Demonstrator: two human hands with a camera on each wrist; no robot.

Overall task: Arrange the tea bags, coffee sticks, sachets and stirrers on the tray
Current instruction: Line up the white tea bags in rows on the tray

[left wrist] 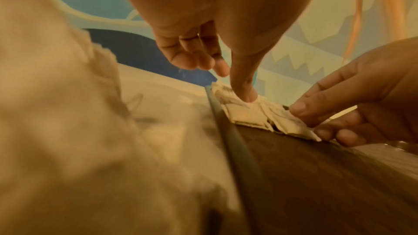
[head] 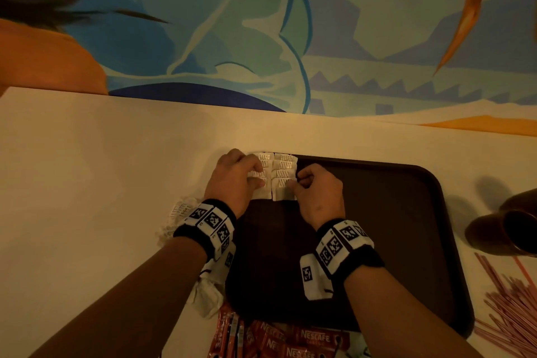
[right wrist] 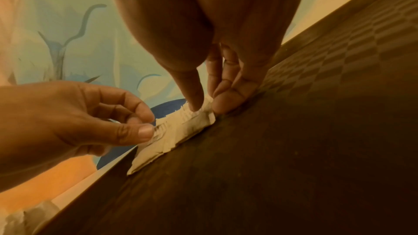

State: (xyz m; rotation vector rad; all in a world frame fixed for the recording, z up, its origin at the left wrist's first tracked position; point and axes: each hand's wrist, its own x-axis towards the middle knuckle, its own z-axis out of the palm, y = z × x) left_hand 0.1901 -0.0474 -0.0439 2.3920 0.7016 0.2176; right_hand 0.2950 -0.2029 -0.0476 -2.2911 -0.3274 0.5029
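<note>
Several white sachets (head: 280, 174) (left wrist: 246, 117) (right wrist: 181, 131) lie in two overlapping columns at the far left corner of the dark brown tray (head: 377, 227) (left wrist: 316, 176) (right wrist: 294, 149). My left hand (head: 247, 179) (left wrist: 239, 87) (right wrist: 147, 122) sits on the left column, thumb tip down on a sachet and fingers curled close above it. My right hand (head: 299, 183) (right wrist: 203, 104) (left wrist: 303, 113) pinches the right column's edge between thumb and fingers. Red coffee sticks (head: 293, 341) lie off the tray at its near edge. Pink stirrers (head: 511, 308) are scattered to its right.
White tea bags (head: 207, 293) and more paper packets (head: 177, 212) are heaped on the pale table (head: 116, 154) left of the tray, partly under my left wrist. Dark brown cups (head: 502, 232) stand right of the tray. A painted wall rises behind the table's far edge.
</note>
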